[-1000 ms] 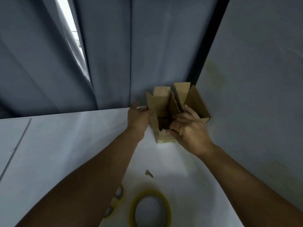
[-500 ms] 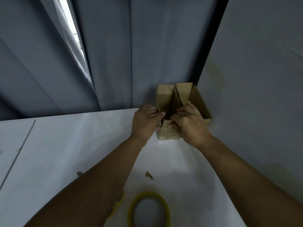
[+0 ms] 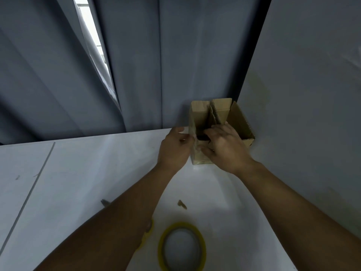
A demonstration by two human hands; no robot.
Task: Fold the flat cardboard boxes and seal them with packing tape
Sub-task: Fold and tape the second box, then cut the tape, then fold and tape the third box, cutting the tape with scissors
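A white table (image 3: 78,173) meets a grey curtain (image 3: 136,75) and a grey wall (image 3: 302,94). Hemmed into that far corner stands a small brown cardboard box (image 3: 240,122), flaps upright. The left hand (image 3: 173,149) pinches its left flap, and the right hand (image 3: 226,147) curls over the near flap. A yellow tape roll (image 3: 180,225) lies well apart, nearer the person.

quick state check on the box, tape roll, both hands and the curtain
box: upright on the table, flaps up, top open
tape roll: lying flat, untouched
left hand: grips the box's left side
right hand: fingers curled over the box's near edge
curtain: parted, bright gap showing
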